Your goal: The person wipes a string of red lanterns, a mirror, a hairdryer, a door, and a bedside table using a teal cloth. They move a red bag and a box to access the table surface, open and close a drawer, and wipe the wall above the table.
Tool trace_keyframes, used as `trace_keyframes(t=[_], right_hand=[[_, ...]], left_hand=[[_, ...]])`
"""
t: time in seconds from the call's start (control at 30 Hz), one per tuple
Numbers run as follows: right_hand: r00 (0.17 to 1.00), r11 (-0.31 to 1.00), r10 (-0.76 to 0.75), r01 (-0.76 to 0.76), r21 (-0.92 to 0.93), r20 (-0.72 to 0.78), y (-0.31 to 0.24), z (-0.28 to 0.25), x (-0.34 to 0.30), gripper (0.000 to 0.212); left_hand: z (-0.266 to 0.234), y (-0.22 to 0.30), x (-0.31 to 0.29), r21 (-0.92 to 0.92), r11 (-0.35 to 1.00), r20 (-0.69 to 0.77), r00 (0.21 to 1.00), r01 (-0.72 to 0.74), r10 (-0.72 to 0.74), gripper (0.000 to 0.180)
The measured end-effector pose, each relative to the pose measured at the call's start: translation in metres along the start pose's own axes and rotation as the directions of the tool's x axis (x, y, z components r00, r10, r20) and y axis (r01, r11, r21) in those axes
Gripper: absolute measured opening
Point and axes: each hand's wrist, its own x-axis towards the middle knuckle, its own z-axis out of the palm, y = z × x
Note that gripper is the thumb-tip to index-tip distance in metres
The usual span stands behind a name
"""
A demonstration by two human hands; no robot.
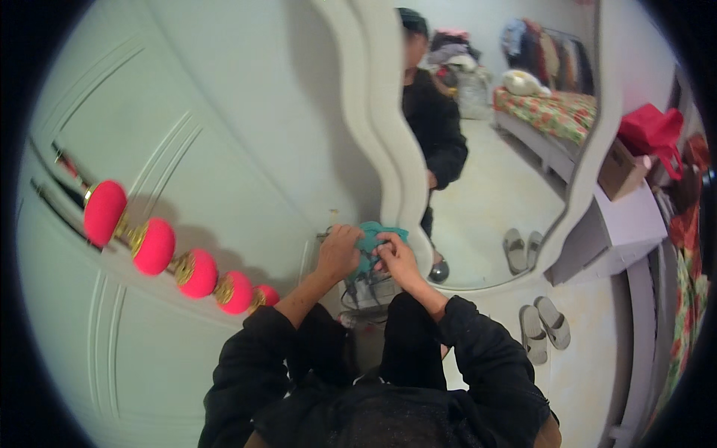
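A crumpled teal cloth point(370, 243) hangs between my two hands, in front of my knees and beside the mirror's lower left edge. My left hand point(340, 251) is closed at its left side, the fingertips turned away from view. On the other side my right hand point(396, 259) has its fingers bent in a pinch at the fabric. Just below the hands is a pale, box-like thing point(370, 293) with dark cords or straps on it; its kind is unclear.
A wavy-framed mirror point(403, 179) stands ahead, reflecting a person, a bed and hanging clothes. Red lantern ornaments point(154, 246) hang on the pale green door point(89, 313) at left. Grey slippers point(533, 334) lie on the floor at right, near a white cabinet point(624, 224) bearing a cardboard box point(621, 172).
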Motion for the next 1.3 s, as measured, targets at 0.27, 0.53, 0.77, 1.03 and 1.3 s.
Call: trace_keyframes(t=[0.27, 0.53, 0.77, 1.03, 1.3], right_hand=[[0.937, 0.951, 0.242, -0.281, 0.132, 0.251, 0.019, 0.108, 0.012, 0.057], [0.903, 0.952, 0.263, -0.3, 0.06, 0.34, 0.039, 0.17, -0.008, 0.038], [0.978, 0.979, 0.169, -0.152, -0.135, 0.124, 0.101, 0.163, 0.075, 0.044], [0.905, 0.938, -0.251, 0.315, -0.144, 0.344, 0.122, 0.272, 0.127, 0.059], [0.818, 0.67, -0.458, 0.575, -0.469, 0.349, 0.173, 0.327, 0.148, 0.072]], left_hand=[[-0.06, -0.008, -0.088, -0.518, 0.743, -0.088, 0.838, 0.423, -0.538, 0.04], [-0.068, -0.037, -0.171, -0.726, 0.488, 0.049, 0.743, 0.485, -0.667, 0.031], [-0.053, -0.075, -0.185, -0.58, 0.692, -0.182, 0.76, 0.43, -0.625, 0.032], [-0.052, -0.092, -0.173, -0.337, 0.755, -0.279, 0.706, 0.563, -0.651, 0.047], [-0.04, -0.101, -0.178, -0.037, 0.918, -0.342, 0.858, 0.394, -0.383, 0.045]])
